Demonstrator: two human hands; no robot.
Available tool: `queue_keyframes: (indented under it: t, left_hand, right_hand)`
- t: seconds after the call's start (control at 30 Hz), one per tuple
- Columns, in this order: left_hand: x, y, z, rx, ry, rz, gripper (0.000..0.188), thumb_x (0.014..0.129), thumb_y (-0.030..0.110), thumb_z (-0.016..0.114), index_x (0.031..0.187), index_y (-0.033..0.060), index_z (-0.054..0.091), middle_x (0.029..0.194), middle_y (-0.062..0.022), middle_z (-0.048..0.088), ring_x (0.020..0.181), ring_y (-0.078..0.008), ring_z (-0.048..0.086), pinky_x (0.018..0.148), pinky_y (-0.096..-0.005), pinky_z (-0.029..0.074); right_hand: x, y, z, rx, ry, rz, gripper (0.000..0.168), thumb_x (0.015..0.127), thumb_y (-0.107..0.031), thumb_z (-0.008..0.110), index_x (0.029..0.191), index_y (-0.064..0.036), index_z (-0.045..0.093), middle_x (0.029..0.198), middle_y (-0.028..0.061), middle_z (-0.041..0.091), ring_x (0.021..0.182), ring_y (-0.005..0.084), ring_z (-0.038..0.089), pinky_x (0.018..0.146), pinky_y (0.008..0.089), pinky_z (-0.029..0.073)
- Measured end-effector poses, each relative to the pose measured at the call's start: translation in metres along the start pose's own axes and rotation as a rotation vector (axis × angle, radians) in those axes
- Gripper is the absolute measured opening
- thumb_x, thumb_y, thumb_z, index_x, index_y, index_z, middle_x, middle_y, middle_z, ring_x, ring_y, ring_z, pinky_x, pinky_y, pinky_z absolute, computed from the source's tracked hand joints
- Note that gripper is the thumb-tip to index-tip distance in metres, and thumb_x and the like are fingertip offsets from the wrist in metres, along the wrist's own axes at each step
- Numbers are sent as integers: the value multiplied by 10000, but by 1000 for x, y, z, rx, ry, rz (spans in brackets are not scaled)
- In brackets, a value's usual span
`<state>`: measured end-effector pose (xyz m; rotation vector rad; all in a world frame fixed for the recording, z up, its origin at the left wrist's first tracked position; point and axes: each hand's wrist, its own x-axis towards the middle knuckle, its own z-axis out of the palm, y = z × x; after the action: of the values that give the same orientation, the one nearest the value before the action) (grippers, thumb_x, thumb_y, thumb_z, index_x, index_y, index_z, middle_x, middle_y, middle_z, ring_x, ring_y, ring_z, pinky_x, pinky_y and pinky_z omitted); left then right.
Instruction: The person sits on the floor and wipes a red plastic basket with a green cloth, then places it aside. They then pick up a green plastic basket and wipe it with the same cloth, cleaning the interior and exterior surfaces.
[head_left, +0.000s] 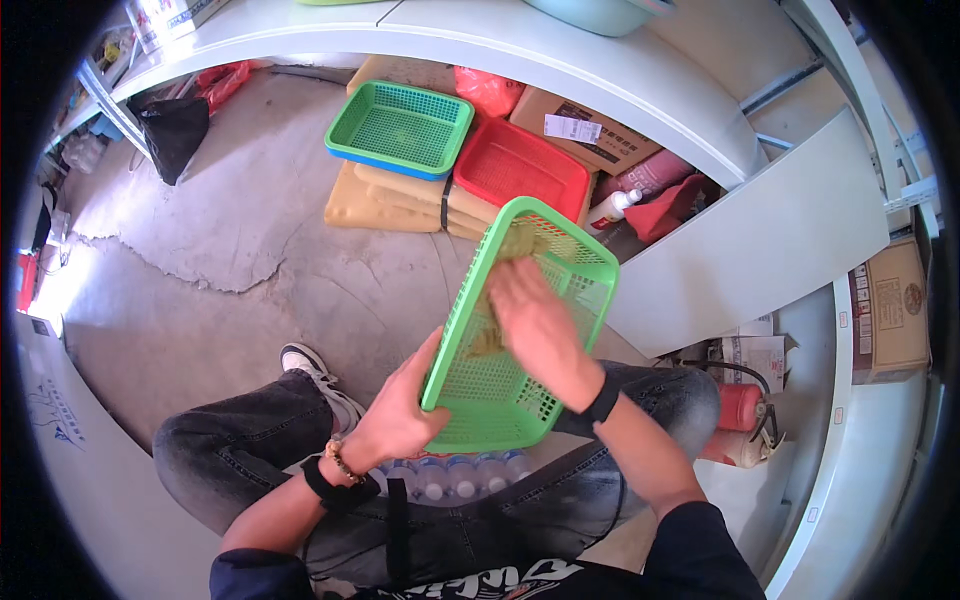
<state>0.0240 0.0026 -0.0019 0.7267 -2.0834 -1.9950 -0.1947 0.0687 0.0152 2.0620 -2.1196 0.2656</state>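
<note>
My left hand (401, 416) grips the near left rim of a green plastic mesh basket (491, 424), which is tilted over my lap. Inside it, my right hand (532, 319) presses a crumpled olive-yellow cloth or sponge (487, 341) against the basket's wall; the hand is blurred, and its fingers hide part of the material. Past the basket, a red plastic basket (525, 169) and a green mesh basket (397, 127) with a blue one (382, 166) under it rest on folded tan sheets (382, 206).
A white table edge (465, 37) curves across the top. A leaning white board (757, 240) and red fire extinguishers (739, 409) stand at the right. A white bottle (611, 211) lies by a cardboard box (581, 124). Plastic bottles (457, 476) sit beneath the basket, between my legs.
</note>
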Motion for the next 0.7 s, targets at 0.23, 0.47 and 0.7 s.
queue_keyframes:
  t: [0.23,0.47,0.7]
  left_hand:
    - [10,-3,-6,-116,49,37,862,686,20,552,1492,-17,249,1373,-276,477,1326,-379,445,1096,-387,347]
    - [12,3,-5,116,1,52,874,679,31,567,1491,-20,245,1361,-295,465,1284,-416,467,1068,-400,380]
    - [1,2,-3,344,60,34,870,677,36,581,1485,-14,264,1126,-295,529,1072,-476,539,932,-461,456]
  right_hand:
    - [-13,-26,12,204,-66,-174,307,781,-63,555,1056,44,640,1104,175,646,1086,308,592,1014,390,444]
    - [-31,-29,22,56,-85,-156,357,787,-102,552,1108,16,655,1085,140,662,1080,277,592,1026,394,435]
    - [-9,-23,3,99,21,53,179,816,-101,580,950,-11,658,957,124,631,864,277,578,814,449,462]
